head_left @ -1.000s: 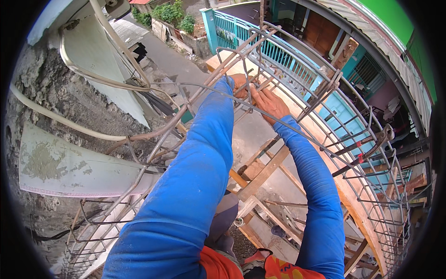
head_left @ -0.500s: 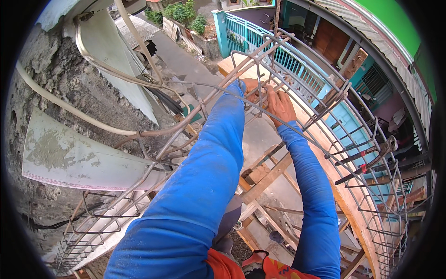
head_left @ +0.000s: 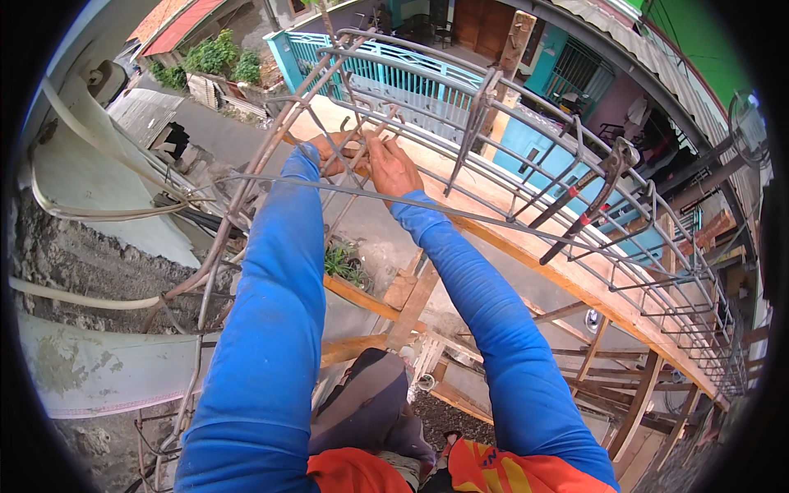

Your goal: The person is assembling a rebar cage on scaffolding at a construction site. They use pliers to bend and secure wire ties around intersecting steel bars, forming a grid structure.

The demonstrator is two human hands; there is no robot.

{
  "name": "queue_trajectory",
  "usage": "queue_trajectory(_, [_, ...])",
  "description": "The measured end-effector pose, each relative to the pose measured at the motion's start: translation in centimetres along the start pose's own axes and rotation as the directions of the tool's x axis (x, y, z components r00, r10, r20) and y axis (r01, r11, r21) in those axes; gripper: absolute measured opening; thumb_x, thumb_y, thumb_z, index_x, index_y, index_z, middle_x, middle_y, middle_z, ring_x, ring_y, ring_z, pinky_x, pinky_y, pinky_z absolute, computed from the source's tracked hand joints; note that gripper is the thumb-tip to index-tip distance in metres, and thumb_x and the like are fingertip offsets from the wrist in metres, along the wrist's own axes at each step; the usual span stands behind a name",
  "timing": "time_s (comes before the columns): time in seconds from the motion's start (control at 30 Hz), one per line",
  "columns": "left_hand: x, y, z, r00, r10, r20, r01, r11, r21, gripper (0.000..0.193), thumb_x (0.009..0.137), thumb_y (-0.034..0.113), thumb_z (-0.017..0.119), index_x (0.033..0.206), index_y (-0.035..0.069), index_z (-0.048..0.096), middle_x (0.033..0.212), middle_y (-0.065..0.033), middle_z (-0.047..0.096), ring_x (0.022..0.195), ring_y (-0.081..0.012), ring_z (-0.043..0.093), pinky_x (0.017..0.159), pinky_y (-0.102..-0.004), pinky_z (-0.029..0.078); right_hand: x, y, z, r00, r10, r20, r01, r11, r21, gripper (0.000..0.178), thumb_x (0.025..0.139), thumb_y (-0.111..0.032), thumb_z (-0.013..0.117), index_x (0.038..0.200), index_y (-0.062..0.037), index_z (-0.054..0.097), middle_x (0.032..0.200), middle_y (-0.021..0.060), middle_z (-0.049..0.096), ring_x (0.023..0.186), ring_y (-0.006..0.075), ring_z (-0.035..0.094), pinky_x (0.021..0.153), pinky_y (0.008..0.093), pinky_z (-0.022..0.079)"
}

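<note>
Both hands are together at the near-left end of a steel rebar cage point(head_left: 516, 215), among crossing bars. My left hand point(head_left: 335, 154) is curled in behind thin bars, its fingers partly hidden. My right hand point(head_left: 394, 169) is close beside it, with bent fingers and thumb pressed together at the bars' ends. Whatever the fingers grip is too small or too covered to make out. To the right, a pair of long-handled cutters point(head_left: 618, 161) with red-banded black handles hangs on the cage, apart from both hands.
A wooden formwork board point(head_left: 501, 236) runs beneath the cage. Timber props point(head_left: 415, 300) stand below my arms. On the left are a rough wall point(head_left: 90, 271), pale hoses and bent bars. Beyond the cage is a turquoise fence point(head_left: 411, 82); a lane point(head_left: 215, 135) lies far below.
My view has swung right and tilted outward, so the hands and cage appear farther left. Both hands stay close together at the same bars, their fingers slightly shifted.
</note>
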State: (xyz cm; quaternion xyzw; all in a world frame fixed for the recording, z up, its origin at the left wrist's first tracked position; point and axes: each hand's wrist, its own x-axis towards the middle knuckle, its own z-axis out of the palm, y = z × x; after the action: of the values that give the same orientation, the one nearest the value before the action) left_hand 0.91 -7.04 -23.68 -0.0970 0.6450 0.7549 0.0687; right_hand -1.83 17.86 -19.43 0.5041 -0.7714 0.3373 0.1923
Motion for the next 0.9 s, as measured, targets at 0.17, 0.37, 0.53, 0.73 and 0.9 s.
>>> queue_trajectory(0.17, [-0.2,1.1,2.6,0.949,-0.279,-0.145,0.205,0.899,-0.386,0.044,0.094,0.025,0.065,0.126,-0.001,0.050,0.112,-0.0233,0.059,0.091,-0.0290,0.065,0.069,-0.0350,0.061,-8.2,-4.7,-9.9,0.964,0.264,-0.018,-0.246,0.919,0.308,0.049,0.085,-0.005,0.070,0.130,0.0001,0.050,0.102,0.0212,0.067,0.094,0.0349,0.067,0.081,0.0373,0.054])
queue_trajectory(0.37, [-0.9,3.9,5.9,0.930,-0.317,-0.185,0.227,0.893,-0.388,0.041,0.093,0.022,0.066,0.126,0.003,0.052,0.107,-0.0219,0.060,0.083,-0.0284,0.066,0.068,-0.0343,0.061,-15.7,-3.5,-22.6,0.492,0.567,-0.661,-0.492,0.807,0.326,0.031,0.093,-0.014,0.063,0.116,0.0042,0.052,0.108,0.0160,0.057,0.089,0.0214,0.057,0.080,0.0339,0.048])
queue_trajectory(0.53, [-1.0,3.1,3.9,0.941,-0.308,-0.143,0.246,0.908,-0.338,0.041,0.093,0.022,0.067,0.125,0.002,0.052,0.107,-0.0221,0.061,0.084,-0.0300,0.066,0.070,-0.0364,0.061,-11.8,-2.4,-25.2,0.635,0.589,-0.500,-0.612,0.778,0.141,0.049,0.088,-0.021,0.073,0.120,0.0058,0.048,0.111,0.0177,0.055,0.096,0.0237,0.059,0.082,0.0382,0.050])
queue_trajectory(0.73, [0.3,3.0,3.9,0.936,-0.340,-0.094,0.289,0.893,-0.346,0.040,0.094,0.024,0.066,0.127,0.006,0.053,0.109,-0.0228,0.060,0.090,-0.0293,0.063,0.074,-0.0376,0.059,-9.5,-1.6,-24.8,0.642,0.566,-0.516,-0.592,0.795,0.136,0.023,0.101,-0.020,0.051,0.106,-0.0001,0.062,0.071,0.0106,0.061,0.063,0.0171,0.059,0.059,0.0320,0.047])
queue_trajectory(0.9, [0.1,2.3,4.0,0.956,-0.280,-0.089,0.231,0.902,-0.366,0.046,0.091,0.023,0.070,0.126,0.001,0.050,0.119,-0.0266,0.053,0.095,-0.0330,0.062,0.078,-0.0388,0.060,-8.1,0.1,-25.2,0.656,0.377,-0.654,-0.494,0.869,0.005,0.029,0.102,-0.026,0.050,0.106,-0.0013,0.066,0.075,0.0058,0.058,0.066,0.0140,0.053,0.060,0.0306,0.042])
